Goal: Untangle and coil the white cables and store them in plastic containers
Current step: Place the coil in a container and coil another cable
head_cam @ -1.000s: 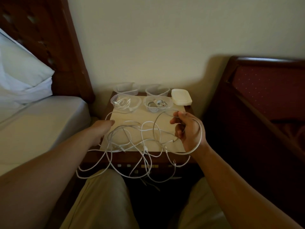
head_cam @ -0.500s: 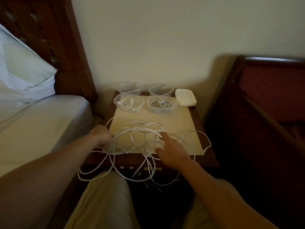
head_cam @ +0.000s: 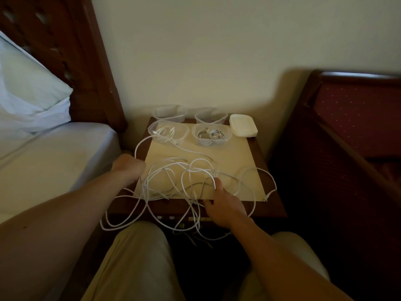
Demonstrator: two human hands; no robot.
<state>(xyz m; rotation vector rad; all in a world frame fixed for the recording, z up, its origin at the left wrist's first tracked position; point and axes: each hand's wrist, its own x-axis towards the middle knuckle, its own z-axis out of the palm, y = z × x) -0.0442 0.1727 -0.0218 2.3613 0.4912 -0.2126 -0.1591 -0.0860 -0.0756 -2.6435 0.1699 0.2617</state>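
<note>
A tangle of white cables (head_cam: 184, 177) lies on the tan mat (head_cam: 234, 153) and hangs over the nightstand's front edge. My left hand (head_cam: 128, 168) is fisted at the mat's left edge and grips several strands; one strand loops from it up into the front left container (head_cam: 181, 135). My right hand (head_cam: 225, 205) lies palm down on the tangle near the front edge. Its index finger runs along a cable loop, its thumb is spread left, and its other fingers curl onto strands. The front right container (head_cam: 225, 137) holds a coiled cable. Both back containers (head_cam: 169, 112) (head_cam: 211, 117) look empty.
A stack of white lids (head_cam: 243, 128) sits at the back right of the nightstand (head_cam: 275, 203). A bed with a pillow (head_cam: 28, 98) is on the left and a dark red headboard (head_cam: 358, 118) on the right. My knees are just below the hanging cables.
My right hand let go of the raised cable loop and came down onto the tangle at the mat's front. That loop now lies flat at the right. My left hand kept its grip.
</note>
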